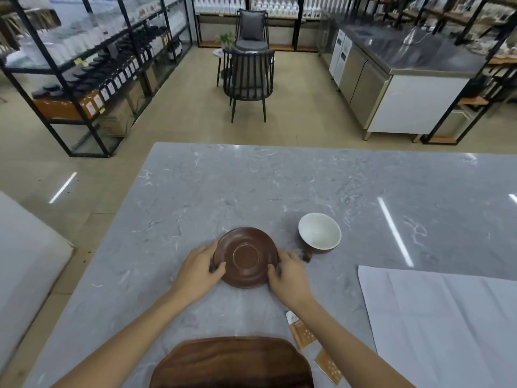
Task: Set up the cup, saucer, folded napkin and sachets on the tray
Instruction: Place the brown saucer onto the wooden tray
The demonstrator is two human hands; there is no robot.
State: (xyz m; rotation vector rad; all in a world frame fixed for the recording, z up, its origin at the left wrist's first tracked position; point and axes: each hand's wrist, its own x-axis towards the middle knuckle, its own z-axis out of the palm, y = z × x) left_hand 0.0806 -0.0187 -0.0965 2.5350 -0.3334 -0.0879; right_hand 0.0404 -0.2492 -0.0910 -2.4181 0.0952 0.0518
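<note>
Fingers of both hands are curled round the brown saucer (pixel 246 257), which I see lying on the grey marbled desk (pixel 195 191) in the middle of my view. On its left rim my left hand (pixel 200 268) holds it, thumb laid over the near edge and the other fingers wrapped round the far side; on its right rim my right hand (pixel 288 274) grips it the same way, fingers bent over the edge. Whether the saucer is resting flat or lifted a little off the desk I cannot tell.

Just beyond and to the right of the saucer stands the cup (pixel 319 231), white inside and brown outside, tilted slightly toward me, with its brown handle (pixel 307 255) pointing at my right hand and close to it, though apart from the saucer.

At the bottom edge sits the dark wooden tray (pixel 232 362), between my forearms, near me and well apart from the saucer. Two orange sachets (pixel 303 333) lie on the desk just right of the tray, partly hidden under my right forearm. Further right a large white napkin (pixel 447 317) lies spread out flat, creased but not folded
</note>
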